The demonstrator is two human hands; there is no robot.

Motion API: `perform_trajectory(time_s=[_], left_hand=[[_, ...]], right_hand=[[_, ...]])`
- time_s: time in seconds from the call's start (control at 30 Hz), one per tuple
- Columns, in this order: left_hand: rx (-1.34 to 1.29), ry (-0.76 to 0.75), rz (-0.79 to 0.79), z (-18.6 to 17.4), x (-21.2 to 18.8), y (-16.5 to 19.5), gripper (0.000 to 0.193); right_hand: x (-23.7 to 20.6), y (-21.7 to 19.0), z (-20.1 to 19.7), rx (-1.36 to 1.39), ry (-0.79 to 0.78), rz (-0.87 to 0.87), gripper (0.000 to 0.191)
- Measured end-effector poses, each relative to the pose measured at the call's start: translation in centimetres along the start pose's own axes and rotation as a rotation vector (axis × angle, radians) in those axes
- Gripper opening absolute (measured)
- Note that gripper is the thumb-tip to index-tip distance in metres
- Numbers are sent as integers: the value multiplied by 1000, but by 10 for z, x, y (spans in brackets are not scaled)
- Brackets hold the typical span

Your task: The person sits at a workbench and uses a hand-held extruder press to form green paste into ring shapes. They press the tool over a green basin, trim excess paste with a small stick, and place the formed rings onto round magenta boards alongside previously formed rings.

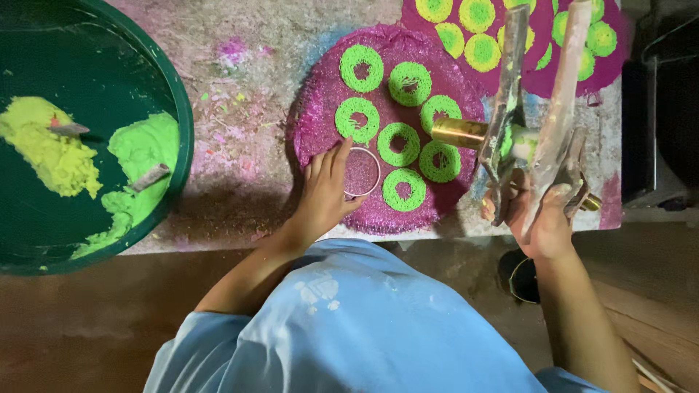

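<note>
1. The table (240, 94) is rough and stained with coloured powder. At its far left sits a big green basin (182, 131) holding a mound of yellow dough (44, 149) and a mound of green dough (142, 153), each with a small scraper lying in it.

2. On the table's near middle lies a round magenta mat (320, 131) of fine strands, bearing seven green rings (362, 68) in a loose circle. A second magenta mat (619, 65), far right, is already crowded with yellow-green rings.

3. The right hand (546, 225) is closed round the near handles of a hand press (535, 109) with two long levers and a brass barrel (459, 132) that points left over the mat. To do well here, I judge the press should be kept steady and level, its barrel brought squarely over the open spot.

4. The left hand (328, 189) lies open, fingers spread flat on the mat, touching a thin metal hoop (362, 172) at the mat's near left gap. The hoop encloses bare magenta, just beside its green neighbours. Holding it flat and unmoved, without nudging the finished rings, seems the key to a clean, evenly spaced shape.
</note>
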State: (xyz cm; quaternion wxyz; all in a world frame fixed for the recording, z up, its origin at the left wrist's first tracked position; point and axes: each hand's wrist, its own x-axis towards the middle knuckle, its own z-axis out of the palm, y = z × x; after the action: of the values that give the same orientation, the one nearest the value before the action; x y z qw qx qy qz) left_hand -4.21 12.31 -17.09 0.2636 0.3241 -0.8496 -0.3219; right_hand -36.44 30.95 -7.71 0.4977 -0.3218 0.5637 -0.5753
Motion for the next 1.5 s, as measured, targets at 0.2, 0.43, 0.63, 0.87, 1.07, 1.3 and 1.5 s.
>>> perform_trajectory(time_s=[0.2, 0.43, 0.63, 0.87, 1.07, 1.3, 1.5], left_hand=[[-128, 17, -32, -10, 13, -5, 117], [-2153, -71, -171, -30, 81, -5, 77], [-2310, 139, -19, -34, 99, -7, 49], [-2263, 262, -18, -52, 90, -24, 50], [-2325, 369, -115, -27, 94, -6, 47], [-2205, 327, -27, -42, 122, -6, 44], [-2119, 320, -26, -63, 106, -13, 45]], right_hand=[[5, 16, -4, 38, -224, 95, 84], [41, -5, 52, -411, -409, 655, 60], [69, -57, 109, -1047, -349, 613, 76], [75, -47, 147, -1055, -391, 450, 77], [75, -59, 136, -1223, -373, 382, 71], [82, -50, 141, -1276, -248, 144, 58], [80, -26, 152, -1102, -359, 41, 55]])
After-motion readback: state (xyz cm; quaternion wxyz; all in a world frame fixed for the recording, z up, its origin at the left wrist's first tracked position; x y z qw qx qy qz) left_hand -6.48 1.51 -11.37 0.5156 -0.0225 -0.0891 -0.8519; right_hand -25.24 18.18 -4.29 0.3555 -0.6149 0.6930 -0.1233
